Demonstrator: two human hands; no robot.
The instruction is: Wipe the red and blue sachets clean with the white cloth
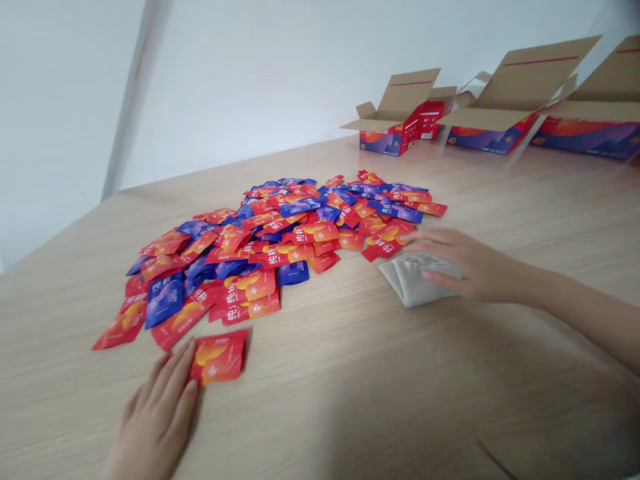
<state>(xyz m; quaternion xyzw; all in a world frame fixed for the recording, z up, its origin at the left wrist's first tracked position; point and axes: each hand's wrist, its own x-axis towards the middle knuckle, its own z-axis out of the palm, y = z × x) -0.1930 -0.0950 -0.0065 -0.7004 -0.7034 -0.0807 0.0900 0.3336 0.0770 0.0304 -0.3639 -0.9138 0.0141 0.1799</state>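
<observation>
Left hand (156,417) lies flat on the table, fingers spread slightly and open, fingertips touching the lower left edge of a red sachet (219,357); it rests on the sachet's edge without pinching it. That sachet lies by itself just below the heap, glossy foil film with a yellow-orange swirl, flat rectangle with slightly crumpled corners. Right hand (475,268) sits on a pale grey pouch (413,281), fingers curved over the top, partly open; it covers the pouch, but whether it actually grips it is not clear, cannot tell. The pouch has a soft matte look, folded or bunched, with a pointed corner toward the heap, material unclear. It lies just beside the heap's lower right edge. The loose heap of sachets (260,247) is red and blue, shiny, overlapping at random, with white printed characters on many. Light wood-grain table (350,407) under everything. Three open cardboard cartons (493,137) stand along the far edge, flaps up, plain brown inside, red, blue and orange print outside. Plain white wall (250,87) behind.
</observation>
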